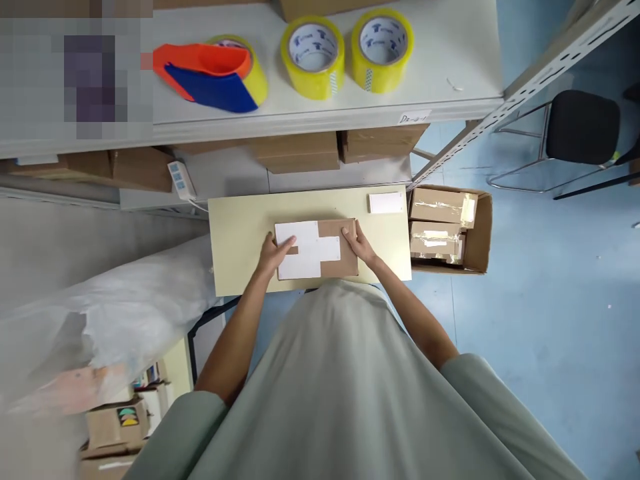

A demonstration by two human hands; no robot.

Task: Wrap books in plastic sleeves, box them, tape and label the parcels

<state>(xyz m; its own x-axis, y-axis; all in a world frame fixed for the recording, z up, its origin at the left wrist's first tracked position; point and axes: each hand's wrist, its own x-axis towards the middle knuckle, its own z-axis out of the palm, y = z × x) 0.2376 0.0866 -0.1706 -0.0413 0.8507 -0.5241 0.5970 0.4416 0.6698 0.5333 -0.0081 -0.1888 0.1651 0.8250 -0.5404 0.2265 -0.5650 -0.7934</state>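
Note:
A flat brown cardboard box (339, 268) with white paper labels on its top is held between both hands, over the pale yellow table (240, 233). My left hand (276, 251) grips its left end, thumb lying on the white label. At the right end, my right hand (359, 243) has its thumb on the bare cardboard and its fingers round the side. The fingers beneath the box are hidden. Whether the box rests on the table or is slightly lifted, I cannot tell. A small white box or stack of labels (386, 203) lies at the table's far right corner.
An open carton (481, 233) holding several taped boxes stands right of the table. On the shelf (450, 80) ahead are yellow tape rolls (314, 59) and an orange-blue tape dispenser (210, 77). A power strip (181, 180) sits below. Plastic wrap (145, 300) bulges at left.

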